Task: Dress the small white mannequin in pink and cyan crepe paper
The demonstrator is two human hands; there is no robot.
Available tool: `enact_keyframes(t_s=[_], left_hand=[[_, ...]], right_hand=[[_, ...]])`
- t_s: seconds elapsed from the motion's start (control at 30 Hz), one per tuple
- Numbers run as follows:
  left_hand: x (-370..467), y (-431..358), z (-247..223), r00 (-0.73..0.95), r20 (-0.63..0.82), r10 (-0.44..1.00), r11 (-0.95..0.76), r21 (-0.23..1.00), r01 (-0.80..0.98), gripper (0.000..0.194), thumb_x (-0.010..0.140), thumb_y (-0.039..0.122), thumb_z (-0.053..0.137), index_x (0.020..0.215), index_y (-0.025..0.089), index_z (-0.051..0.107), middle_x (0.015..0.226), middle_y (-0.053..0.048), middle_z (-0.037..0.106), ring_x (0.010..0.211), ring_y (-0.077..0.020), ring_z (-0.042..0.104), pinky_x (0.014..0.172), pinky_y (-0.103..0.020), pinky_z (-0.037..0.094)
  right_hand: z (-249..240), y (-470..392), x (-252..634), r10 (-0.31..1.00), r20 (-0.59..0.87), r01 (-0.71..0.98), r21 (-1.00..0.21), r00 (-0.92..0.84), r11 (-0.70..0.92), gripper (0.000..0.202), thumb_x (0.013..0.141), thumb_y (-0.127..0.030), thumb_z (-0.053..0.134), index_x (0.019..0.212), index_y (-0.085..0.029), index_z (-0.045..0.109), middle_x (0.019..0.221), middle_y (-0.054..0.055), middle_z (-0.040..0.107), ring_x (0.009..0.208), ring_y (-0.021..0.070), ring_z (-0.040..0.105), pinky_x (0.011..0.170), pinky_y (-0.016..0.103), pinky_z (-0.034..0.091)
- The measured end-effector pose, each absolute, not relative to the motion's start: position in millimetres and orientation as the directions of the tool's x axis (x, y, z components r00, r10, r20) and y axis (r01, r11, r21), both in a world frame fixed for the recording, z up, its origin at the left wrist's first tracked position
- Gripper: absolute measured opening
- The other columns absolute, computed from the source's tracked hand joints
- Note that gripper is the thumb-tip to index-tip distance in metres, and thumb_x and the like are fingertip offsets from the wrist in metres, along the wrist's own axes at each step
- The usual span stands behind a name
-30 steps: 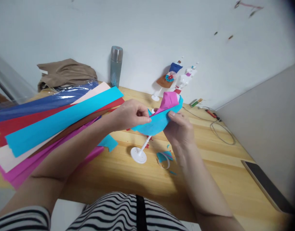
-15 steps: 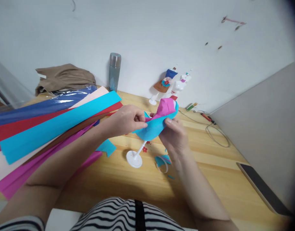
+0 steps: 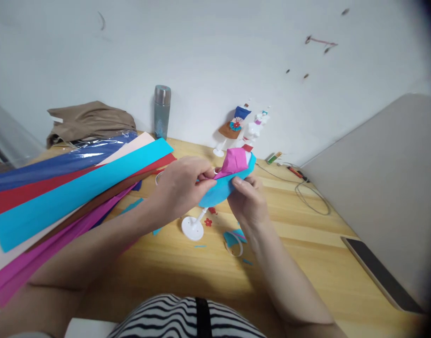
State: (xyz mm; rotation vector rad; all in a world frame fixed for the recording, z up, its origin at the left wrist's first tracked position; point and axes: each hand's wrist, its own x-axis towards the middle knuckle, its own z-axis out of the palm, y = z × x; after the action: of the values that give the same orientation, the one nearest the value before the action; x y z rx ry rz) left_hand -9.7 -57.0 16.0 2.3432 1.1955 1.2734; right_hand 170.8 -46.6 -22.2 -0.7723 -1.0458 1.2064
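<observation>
A small dress-form mannequin, tilted on its round white base (image 3: 192,228), is wrapped in pink crepe paper (image 3: 235,161) at the top and blue crepe paper (image 3: 217,191) around its lower part. From the left, my left hand (image 3: 187,183) pinches the upper edge of the blue paper where it meets the pink, thumb and fingers pressed together. My right hand (image 3: 249,197) grips the other side of the blue paper, its thumb in front and its fingers behind, partly hidden. The mannequin's body is mostly covered by the paper.
Crepe paper strips (image 3: 85,188) in several colours lie at the left, by brown cloth (image 3: 92,123). A flask (image 3: 162,111) and a dressed mannequin (image 3: 231,127) stand near the wall. Tape ring (image 3: 241,246), red paper flower (image 3: 208,222), cable (image 3: 309,206) and phone (image 3: 380,272) lie on the table.
My view has shifted slightly. My left hand has turned a little and pinches closer along the paper's upper edge. A thin blue scrap now shows near the base.
</observation>
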Motion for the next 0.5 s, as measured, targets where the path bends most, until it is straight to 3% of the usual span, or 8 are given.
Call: enact_keyframes(t_s=[0.13, 0.23, 0.33, 0.4, 0.5], left_hand=[[-6.6, -53.5, 13.0, 0.285, 0.592, 0.754, -0.629, 0.525, 0.573, 0.012, 0.079, 0.007, 0.068, 0.074, 0.017, 0.071, 0.073, 0.0, 0.074, 0.073, -0.014, 0.065, 0.069, -0.025, 0.049], [-11.1, -55.1, 20.5, 0.276, 0.571, 0.773, -0.621, 0.597, 0.507, 0.011, 0.08, 0.01, 0.069, 0.073, 0.018, 0.072, 0.07, 0.001, 0.074, 0.067, -0.0124, 0.064, 0.063, -0.024, 0.048], [-21.6, -64.0, 35.5, 0.224, 0.585, 0.779, -0.62, 0.667, 0.414, 0.014, 0.083, 0.013, 0.067, 0.072, 0.02, 0.072, 0.067, 0.003, 0.072, 0.062, -0.0111, 0.062, 0.06, -0.024, 0.049], [-30.7, -74.4, 46.8, 0.185, 0.602, 0.777, -0.622, 0.689, 0.372, 0.016, 0.087, 0.014, 0.066, 0.074, 0.02, 0.072, 0.073, 0.002, 0.075, 0.07, -0.0125, 0.066, 0.066, -0.025, 0.054], [-43.8, -93.1, 60.3, 0.2, 0.675, 0.71, -0.696, 0.632, 0.341, 0.017, 0.093, 0.02, 0.067, 0.078, 0.023, 0.074, 0.076, 0.002, 0.075, 0.068, -0.0133, 0.067, 0.063, -0.026, 0.053]], right_hand=[[-21.7, -48.6, 172.0, 0.974, 0.224, -0.361, -0.907, 0.018, 0.215, 0.024, 0.059, -0.044, 0.091, 0.069, -0.027, 0.079, 0.071, 0.003, 0.075, 0.063, 0.0215, 0.067, 0.072, 0.041, 0.061], [-20.0, -50.2, 174.0, 0.96, 0.278, -0.371, -0.892, -0.005, 0.257, 0.026, 0.059, -0.045, 0.091, 0.076, -0.028, 0.08, 0.08, 0.005, 0.078, 0.078, 0.0271, 0.073, 0.085, 0.047, 0.062], [-18.1, -49.4, 178.4, 0.918, 0.397, -0.395, -0.847, -0.025, 0.355, 0.03, 0.057, -0.047, 0.091, 0.079, -0.031, 0.08, 0.077, 0.004, 0.074, 0.088, 0.0299, 0.072, 0.092, 0.049, 0.06], [-17.8, -47.5, 182.3, 0.883, 0.468, -0.383, -0.823, -0.037, 0.42, 0.031, 0.055, -0.051, 0.091, 0.076, -0.032, 0.079, 0.074, 0.004, 0.069, 0.089, 0.0307, 0.071, 0.094, 0.051, 0.059], [-19.1, -44.6, 187.7, 0.85, 0.525, -0.335, -0.808, -0.036, 0.485, 0.033, 0.054, -0.056, 0.089, 0.074, -0.033, 0.077, 0.073, 0.004, 0.065, 0.091, 0.0326, 0.069, 0.098, 0.057, 0.057]])
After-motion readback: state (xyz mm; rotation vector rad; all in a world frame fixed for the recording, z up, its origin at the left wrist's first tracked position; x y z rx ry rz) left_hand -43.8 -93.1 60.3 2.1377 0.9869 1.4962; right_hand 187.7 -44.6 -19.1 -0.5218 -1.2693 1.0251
